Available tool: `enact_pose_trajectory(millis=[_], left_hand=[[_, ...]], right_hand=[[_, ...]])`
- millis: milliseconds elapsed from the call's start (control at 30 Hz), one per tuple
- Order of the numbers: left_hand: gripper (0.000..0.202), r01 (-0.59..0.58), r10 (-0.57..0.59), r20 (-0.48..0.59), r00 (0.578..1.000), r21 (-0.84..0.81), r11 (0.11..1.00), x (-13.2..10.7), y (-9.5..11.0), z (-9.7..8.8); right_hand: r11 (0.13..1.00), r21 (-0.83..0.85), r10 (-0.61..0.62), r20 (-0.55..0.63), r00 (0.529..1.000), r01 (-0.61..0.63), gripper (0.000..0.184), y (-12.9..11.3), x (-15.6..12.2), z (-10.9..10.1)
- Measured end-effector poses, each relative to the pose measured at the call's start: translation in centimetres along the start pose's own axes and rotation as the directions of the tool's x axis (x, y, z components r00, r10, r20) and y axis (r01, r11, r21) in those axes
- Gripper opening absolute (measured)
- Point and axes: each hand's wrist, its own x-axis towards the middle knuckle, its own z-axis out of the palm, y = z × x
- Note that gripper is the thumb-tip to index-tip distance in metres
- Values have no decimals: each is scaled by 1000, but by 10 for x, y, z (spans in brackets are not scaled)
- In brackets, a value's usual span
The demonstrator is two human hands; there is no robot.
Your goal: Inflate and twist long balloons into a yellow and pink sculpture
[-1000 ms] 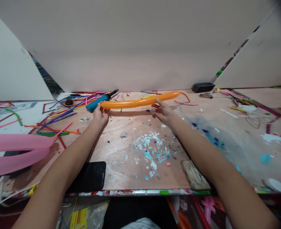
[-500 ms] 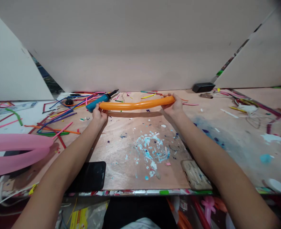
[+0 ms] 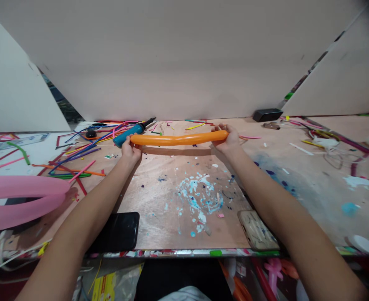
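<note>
A long orange balloon (image 3: 178,139), inflated and slightly bent, stretches level between my two hands above the table. My left hand (image 3: 131,151) pinches its left end. Around its right end curl the fingers of my right hand (image 3: 227,140). Just behind my left hand lies a teal balloon pump (image 3: 129,133), its black nozzle pointing back to the right. The balloon casts a shadow on the wood beneath it.
Pink inflated balloons (image 3: 24,196) lie at left, near many uninflated balloons (image 3: 74,169). A black phone (image 3: 121,231) and a phone in a worn case (image 3: 258,230) rest by the front edge. A black box (image 3: 267,115) stands against the back panel.
The balloon's right end has dropped slightly and sits a little further left in my right hand. My left hand stays in place.
</note>
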Motion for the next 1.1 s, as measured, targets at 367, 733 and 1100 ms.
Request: enact_pose_trajectory(millis=[367, 733, 1100], left_hand=[[22, 4, -4, 27, 1000, -13, 1000, 0, -2, 0], [19, 25, -24, 49, 998, -10, 1000, -7, -4, 3], [17, 53, -73, 178, 981, 116, 992, -31, -19, 16]], right_hand=[[993, -112, 39, 27, 999, -36, 29, 9, -8, 9], [995, -93, 16, -9, 1000, -17, 31, 6, -13, 10], [807, -577, 333, 271, 903, -125, 15, 31, -43, 25]])
